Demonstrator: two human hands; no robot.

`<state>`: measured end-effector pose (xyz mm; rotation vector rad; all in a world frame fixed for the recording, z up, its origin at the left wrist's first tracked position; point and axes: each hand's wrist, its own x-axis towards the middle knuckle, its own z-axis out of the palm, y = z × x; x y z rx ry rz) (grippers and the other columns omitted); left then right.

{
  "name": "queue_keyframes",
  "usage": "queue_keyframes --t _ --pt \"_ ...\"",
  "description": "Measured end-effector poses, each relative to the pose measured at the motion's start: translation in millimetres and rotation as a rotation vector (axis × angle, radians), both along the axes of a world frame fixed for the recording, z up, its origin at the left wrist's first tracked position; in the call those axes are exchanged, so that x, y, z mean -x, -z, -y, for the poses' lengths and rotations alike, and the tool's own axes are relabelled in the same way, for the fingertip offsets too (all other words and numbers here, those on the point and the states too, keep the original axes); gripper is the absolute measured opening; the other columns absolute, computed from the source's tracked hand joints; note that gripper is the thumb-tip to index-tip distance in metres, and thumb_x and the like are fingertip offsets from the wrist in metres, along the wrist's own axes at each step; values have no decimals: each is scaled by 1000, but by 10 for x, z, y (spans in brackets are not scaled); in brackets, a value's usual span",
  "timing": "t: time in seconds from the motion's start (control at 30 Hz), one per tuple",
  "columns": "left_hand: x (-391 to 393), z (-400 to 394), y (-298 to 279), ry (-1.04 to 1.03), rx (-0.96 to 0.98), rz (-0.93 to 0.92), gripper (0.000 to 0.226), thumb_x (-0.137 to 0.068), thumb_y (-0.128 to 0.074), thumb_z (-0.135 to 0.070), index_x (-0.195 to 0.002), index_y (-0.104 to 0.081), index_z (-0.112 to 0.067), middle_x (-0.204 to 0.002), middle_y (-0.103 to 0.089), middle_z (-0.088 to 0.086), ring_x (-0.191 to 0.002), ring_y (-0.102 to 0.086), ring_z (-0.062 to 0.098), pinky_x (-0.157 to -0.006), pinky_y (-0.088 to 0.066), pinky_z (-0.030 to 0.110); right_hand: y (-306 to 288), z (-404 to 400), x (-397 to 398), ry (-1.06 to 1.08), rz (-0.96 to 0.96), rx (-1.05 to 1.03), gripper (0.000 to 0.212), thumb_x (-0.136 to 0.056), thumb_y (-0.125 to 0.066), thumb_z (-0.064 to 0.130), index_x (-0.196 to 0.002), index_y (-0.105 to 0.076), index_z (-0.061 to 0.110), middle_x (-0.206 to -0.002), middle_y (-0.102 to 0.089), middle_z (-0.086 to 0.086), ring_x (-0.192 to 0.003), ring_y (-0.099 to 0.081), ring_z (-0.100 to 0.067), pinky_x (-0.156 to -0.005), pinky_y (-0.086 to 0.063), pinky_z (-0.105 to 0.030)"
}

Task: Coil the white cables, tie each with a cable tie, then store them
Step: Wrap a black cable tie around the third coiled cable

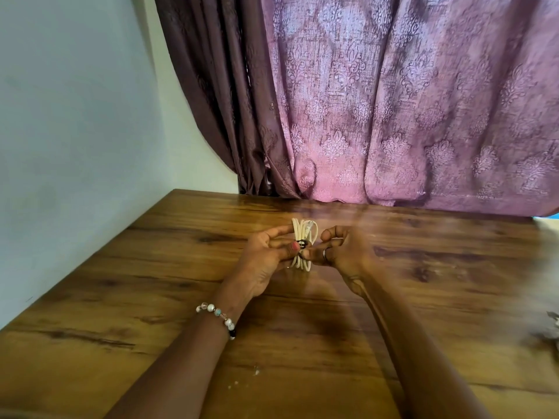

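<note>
While both hands (305, 255) pinch, coiled cable (304, 234) sits between.

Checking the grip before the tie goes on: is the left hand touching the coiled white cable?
Touching. The head view shows the left hand with its thumb pressed on the coiled white cable at its banded middle.

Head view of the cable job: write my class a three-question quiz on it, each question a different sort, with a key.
1. True or false: both hands hold the coil.
2. The dark tie sits at the coil's: A) top end B) middle C) bottom end.
3. Fill in: the bead bracelet is on the ____ wrist.

Key
1. True: left hand and right hand pinch it from either side, above the table.
2. B
3. left
</note>
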<state>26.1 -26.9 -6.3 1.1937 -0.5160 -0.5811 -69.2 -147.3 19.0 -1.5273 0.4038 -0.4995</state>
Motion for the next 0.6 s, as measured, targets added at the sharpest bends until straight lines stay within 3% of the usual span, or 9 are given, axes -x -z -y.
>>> queue_keyframes --t 0.23,0.37,0.5,0.6 --pt "-23 -5 6 -19 -4 13 34 -78 -69 3 -107 -64 -16 -95 -73 14 -77 -71 19 -68 -59 32 55 -31 -75 99 -2 220 33 -69 -73 -16 -78 -50 7 -62 -70 -12 -65 -71 -27 -74 -58 -47" --pt "-27 -1 -11 -53 44 -53 37 -80 -67 5 -114 -62 -8 -99 -72 16 -77 -71 20 -65 -60 30 37 -74 -83 131 31 388 29 -72 -76 -8 -74 -54 11 -59 -68 -1 -61 -70 -13 -63 -57 -34" --pt "-47 6 -25 -62 102 -134 37 -83 -63 9 -116 -60 -5 -104 -70 17 -81 -70 22 -70 -60 33 4 -104 -60 111 48 301 24 -68 -82 1 -73 -61 11 -62 -68 -4 -59 -66 -16 -61 -57 -35" --pt "-45 8 -19 -62 109 -157 40 -83 -62 9 -120 -58 -4 -110 -68 20 -84 -70 24 -70 -60 33 -4 -120 -43 86 50 158 22 -69 -79 -6 -73 -62 9 -57 -68 -2 -53 -64 -14 -56 -56 -29"
